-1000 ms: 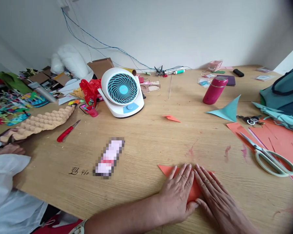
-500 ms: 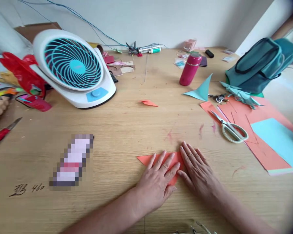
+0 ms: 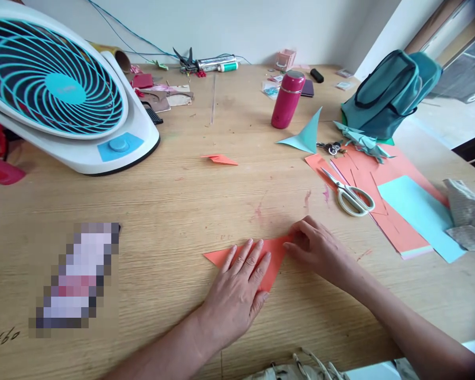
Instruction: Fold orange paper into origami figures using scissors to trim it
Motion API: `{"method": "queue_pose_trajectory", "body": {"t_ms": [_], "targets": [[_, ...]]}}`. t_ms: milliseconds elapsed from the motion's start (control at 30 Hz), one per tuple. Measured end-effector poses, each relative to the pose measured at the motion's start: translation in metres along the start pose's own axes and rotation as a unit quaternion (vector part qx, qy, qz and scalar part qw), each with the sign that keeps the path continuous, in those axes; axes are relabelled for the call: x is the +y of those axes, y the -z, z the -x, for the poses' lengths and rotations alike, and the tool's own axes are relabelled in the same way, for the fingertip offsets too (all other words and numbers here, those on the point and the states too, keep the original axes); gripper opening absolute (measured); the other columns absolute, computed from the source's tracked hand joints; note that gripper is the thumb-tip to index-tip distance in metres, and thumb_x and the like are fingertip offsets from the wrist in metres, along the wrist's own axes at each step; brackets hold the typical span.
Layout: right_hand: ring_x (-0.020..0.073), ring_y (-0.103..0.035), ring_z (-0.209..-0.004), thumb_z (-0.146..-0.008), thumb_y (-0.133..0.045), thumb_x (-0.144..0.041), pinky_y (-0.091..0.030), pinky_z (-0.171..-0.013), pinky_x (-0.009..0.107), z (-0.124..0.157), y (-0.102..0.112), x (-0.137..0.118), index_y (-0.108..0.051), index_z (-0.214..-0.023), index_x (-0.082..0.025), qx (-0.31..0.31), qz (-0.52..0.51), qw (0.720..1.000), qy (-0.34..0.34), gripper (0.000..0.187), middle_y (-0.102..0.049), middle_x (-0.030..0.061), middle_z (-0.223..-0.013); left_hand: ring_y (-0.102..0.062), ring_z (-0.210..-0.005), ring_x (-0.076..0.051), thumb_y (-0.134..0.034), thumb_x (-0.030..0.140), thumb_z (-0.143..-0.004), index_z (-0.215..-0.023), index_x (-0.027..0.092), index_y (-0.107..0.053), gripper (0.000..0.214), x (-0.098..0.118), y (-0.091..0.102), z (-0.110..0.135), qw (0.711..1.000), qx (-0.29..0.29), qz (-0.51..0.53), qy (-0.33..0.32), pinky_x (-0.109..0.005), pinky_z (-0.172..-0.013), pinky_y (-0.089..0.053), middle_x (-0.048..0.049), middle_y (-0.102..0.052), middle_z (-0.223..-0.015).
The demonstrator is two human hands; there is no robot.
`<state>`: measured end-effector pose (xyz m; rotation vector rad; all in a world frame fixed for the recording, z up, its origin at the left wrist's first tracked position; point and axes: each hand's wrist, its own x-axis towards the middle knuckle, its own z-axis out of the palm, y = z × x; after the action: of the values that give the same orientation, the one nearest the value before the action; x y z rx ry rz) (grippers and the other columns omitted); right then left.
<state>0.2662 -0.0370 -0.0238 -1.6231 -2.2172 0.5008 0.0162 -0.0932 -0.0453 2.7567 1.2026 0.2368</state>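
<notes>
Wooden table: work surface, on my feed. White-and-blue fan: far left. Left hand: flat on the paper, fingers slightly apart. Right hand: thumb and fingertips drawn close at the paper's right corner; whether clamped on it, I cannot tell. Orange paper: folded, on the table, partly under the left hand. Step, as I judge it: working that corner; next move calls for a steady left hand and a clean grip. Changed: right hand, earlier flat, now curled.
</notes>
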Motion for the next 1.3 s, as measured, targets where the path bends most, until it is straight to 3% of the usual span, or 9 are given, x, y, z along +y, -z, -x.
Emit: {"method": "queue_pose_trajectory", "body": {"t_ms": [167, 333, 467, 667, 767, 867, 1200, 1300], "targets": [[0.0146, -0.051, -0.062, -0.090, -0.064, -0.038, -0.041, -0.057, 0.028, -0.004, 0.003, -0.004, -0.055, -0.081, -0.021, -0.018, -0.137, 0.988, -0.065, 0.021, -0.058, -0.0010, -0.070, -0.022, -0.154, -0.031, -0.041, 0.044, -0.103, -0.157, 0.017, -0.032, 0.061, 0.002, 0.001, 0.001, 1.000, 0.001, 0.001, 0.007, -0.050, -0.123, -0.021, -0.0109, -0.022, -0.168], [0.0154, -0.057, -0.066, -0.090, -0.064, -0.045, -0.045, -0.058, 0.028, -0.003, -0.002, -0.006, -0.064, -0.102, -0.019, -0.018, -0.245, 0.962, -0.116, 0.029, -0.066, 0.0024, -0.080, -0.023, -0.154, -0.032, -0.042, 0.042, -0.103, -0.157, 0.017, -0.032, 0.060, 0.004, 0.003, 0.000, 1.000, -0.005, 0.008, 0.011, -0.052, -0.123, -0.023, -0.0117, -0.023, -0.168], [0.0142, -0.055, -0.062, -0.089, -0.066, -0.048, -0.043, -0.055, 0.027, -0.001, -0.006, -0.007, -0.066, -0.100, -0.018, -0.020, -0.262, 0.957, -0.119, 0.031, -0.063, 0.0007, -0.073, -0.025, -0.153, -0.033, -0.048, 0.038, -0.101, -0.155, 0.010, -0.033, 0.063, 0.003, 0.001, 0.000, 1.000, 0.016, 0.020, 0.008, -0.051, -0.121, -0.031, -0.0167, -0.027, -0.166], [0.0134, -0.053, -0.059, -0.083, -0.073, -0.050, -0.042, -0.050, 0.025, -0.002, -0.009, -0.008, -0.064, -0.101, -0.019, 0.048, -0.362, 0.922, -0.131, 0.037, -0.058, -0.0014, -0.068, -0.036, -0.148, -0.031, -0.047, 0.029, -0.102, -0.140, 0.007, -0.049, 0.044, 0.000, 0.008, -0.001, 0.995, 0.065, 0.073, 0.004, -0.048, -0.115, -0.044, -0.0212, -0.043, -0.156], [0.0122, -0.048, -0.054, -0.081, -0.075, -0.051, -0.038, -0.046, 0.024, -0.002, -0.009, -0.006, -0.064, -0.099, -0.019, 0.069, -0.350, 0.925, -0.131, 0.038, -0.053, -0.0035, -0.063, -0.051, -0.134, -0.028, -0.047, 0.017, -0.100, -0.130, 0.011, -0.058, 0.033, -0.003, 0.014, -0.003, 0.993, 0.077, 0.085, 0.025, -0.047, -0.111, -0.049, -0.0176, -0.057, -0.140], [0.0127, -0.051, -0.056, -0.084, -0.073, -0.050, -0.040, -0.048, 0.024, 0.000, -0.009, -0.004, -0.065, -0.098, -0.019, 0.075, -0.316, 0.937, -0.129, 0.035, -0.055, -0.0022, -0.065, -0.057, -0.123, -0.026, -0.051, 0.017, -0.099, -0.127, 0.013, -0.060, 0.030, -0.007, 0.018, -0.005, 0.993, 0.072, 0.091, 0.033, -0.045, -0.105, -0.053, -0.0139, -0.063, -0.131], [0.0167, -0.060, -0.079, -0.090, -0.070, -0.037, -0.052, -0.075, 0.032, 0.012, -0.014, -0.004, -0.063, -0.108, -0.024, 0.137, -0.275, 0.949, -0.069, 0.023, -0.063, 0.0020, -0.089, -0.058, -0.120, -0.023, -0.043, 0.021, -0.104, -0.130, 0.009, -0.058, 0.033, -0.008, 0.010, -0.006, 0.998, 0.057, 0.019, -0.009, -0.037, -0.107, -0.051, -0.0123, -0.064, -0.133], [0.0164, -0.060, -0.078, -0.092, -0.068, -0.034, -0.052, -0.073, 0.031, 0.014, -0.014, -0.008, -0.063, -0.109, -0.025, 0.131, -0.245, 0.960, -0.040, 0.020, -0.062, 0.0012, -0.086, -0.058, -0.122, -0.023, -0.042, 0.020, -0.104, -0.136, 0.009, -0.055, 0.036, -0.009, 0.008, -0.005, 0.999, 0.052, -0.001, -0.015, -0.038, -0.107, -0.051, -0.0126, -0.062, -0.137]]}}
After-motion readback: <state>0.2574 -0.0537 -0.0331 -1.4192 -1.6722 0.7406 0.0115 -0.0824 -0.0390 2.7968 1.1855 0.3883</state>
